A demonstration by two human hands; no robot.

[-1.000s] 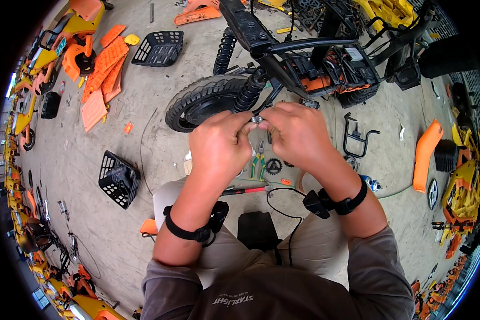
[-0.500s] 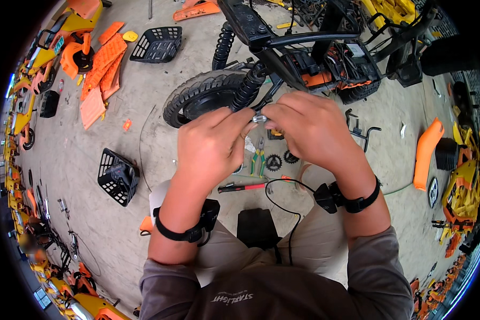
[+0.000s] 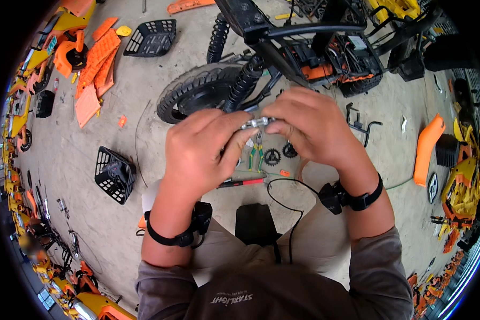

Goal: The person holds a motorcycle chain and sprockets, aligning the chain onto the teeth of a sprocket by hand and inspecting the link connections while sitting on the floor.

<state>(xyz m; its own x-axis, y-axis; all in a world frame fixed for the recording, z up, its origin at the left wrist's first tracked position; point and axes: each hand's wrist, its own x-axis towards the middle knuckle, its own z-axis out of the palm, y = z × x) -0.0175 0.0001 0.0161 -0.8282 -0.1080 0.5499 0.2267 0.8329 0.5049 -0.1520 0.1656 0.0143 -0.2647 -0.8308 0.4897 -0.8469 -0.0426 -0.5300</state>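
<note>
Between my two hands is a short, shiny silver threaded rod-like metal part (image 3: 256, 123); its exact kind does not show. My left hand (image 3: 200, 152) pinches its left end between thumb and fingers. At the other end, the fingertips of my right hand (image 3: 309, 128) are closed on the same part. Just past my hands stands a stripped black vehicle frame with a knobby-tyred wheel (image 3: 170, 104) and a coil shock absorber (image 3: 217, 40). On the floor below the part lie green-handled pliers (image 3: 256, 152) and a toothed black sprocket (image 3: 272, 157).
A red-and-black handled tool (image 3: 249, 182) lies before my knees. To the left are a black basket (image 3: 102, 173) with a dark tool inside, another black basket (image 3: 151, 38) and orange panels (image 3: 98, 66). A long orange part (image 3: 429, 149) and a black bracket (image 3: 365, 128) lie right.
My hands have come slightly apart and my left hand has moved a little left and down. More of the silver part shows between them. The view has shifted slightly.
</note>
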